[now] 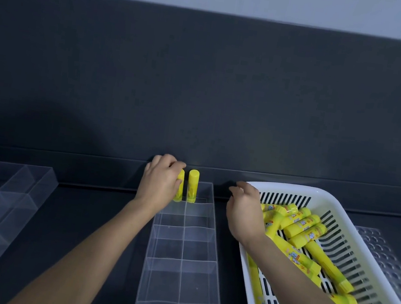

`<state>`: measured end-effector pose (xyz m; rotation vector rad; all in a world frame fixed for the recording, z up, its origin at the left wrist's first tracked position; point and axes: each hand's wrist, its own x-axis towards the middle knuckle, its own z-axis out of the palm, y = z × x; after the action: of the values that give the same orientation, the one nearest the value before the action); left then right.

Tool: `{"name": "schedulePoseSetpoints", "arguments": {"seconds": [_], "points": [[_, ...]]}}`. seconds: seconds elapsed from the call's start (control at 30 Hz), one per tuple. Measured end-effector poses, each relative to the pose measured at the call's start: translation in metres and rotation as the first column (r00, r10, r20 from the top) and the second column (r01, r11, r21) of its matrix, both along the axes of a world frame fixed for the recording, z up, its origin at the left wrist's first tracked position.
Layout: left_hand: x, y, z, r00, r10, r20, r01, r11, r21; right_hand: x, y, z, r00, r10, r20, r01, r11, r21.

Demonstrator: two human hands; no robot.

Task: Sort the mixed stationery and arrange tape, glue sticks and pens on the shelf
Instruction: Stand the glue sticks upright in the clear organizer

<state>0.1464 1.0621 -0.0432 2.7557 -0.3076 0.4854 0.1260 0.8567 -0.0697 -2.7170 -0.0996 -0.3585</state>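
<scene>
— Where does the glue stick (179, 187) stand?

— Upright in the far left cell of the clear divided tray (177, 272). Our left grip (161, 185) is curled round its upper half. A second stick (192, 186) stands in the cell just beside it, capped end up and apart from our fingers.

— And the right grip (244, 209)?

— It hangs over the far left corner of the white basket (317, 194) with its fingers bent down. We see only the back of it, so we cannot tell whether it holds anything.

— How do we expect these to handle?

— We judge them light and stiff. They are smooth plastic cylinders with a glossy printed label, so probably a little slippery. A narrow, tall stick will likely tip if nudged, so we would pinch it across the barrel near the middle and lower it straight into a cell.

— What about the heap?

— The loose sticks (300, 225) lie crossed over one another in the basket and would roll. The basket is slotted, rigid plastic, and the tray has thin, glassy walls with square cells. Both sit on the dark, matte shelf (82, 212), where another clear tray (8, 192) lies to the left.
</scene>
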Motion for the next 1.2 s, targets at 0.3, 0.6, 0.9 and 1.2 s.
{"name": "schedulePoseSetpoints", "arguments": {"seconds": [0.3, 0.6, 0.9, 1.2], "points": [[-0.018, -0.01, 0.012, 0.999, -0.003, 0.05, 0.011, 0.985, -0.174, -0.004, -0.002, 0.006, 1.0, 0.002, -0.008, -0.002, 0.999, 0.038], [-0.048, -0.037, 0.02, 0.993, -0.114, -0.034, 0.1, 0.958, -0.267, -0.037, -0.053, 0.028, 1.0, 0.029, 0.011, -0.03, 0.983, 0.183], [-0.067, -0.122, 0.027, 0.879, -0.448, -0.165, 0.403, 0.881, -0.247, -0.078, -0.143, 0.037, 0.97, -0.106, -0.221, 0.123, 0.99, 0.064], [-0.067, -0.199, 0.002, 0.671, -0.581, -0.461, 0.706, 0.691, 0.157, -0.096, -0.177, 0.02, 0.947, -0.168, -0.273, 0.194, 0.978, 0.073]]}}
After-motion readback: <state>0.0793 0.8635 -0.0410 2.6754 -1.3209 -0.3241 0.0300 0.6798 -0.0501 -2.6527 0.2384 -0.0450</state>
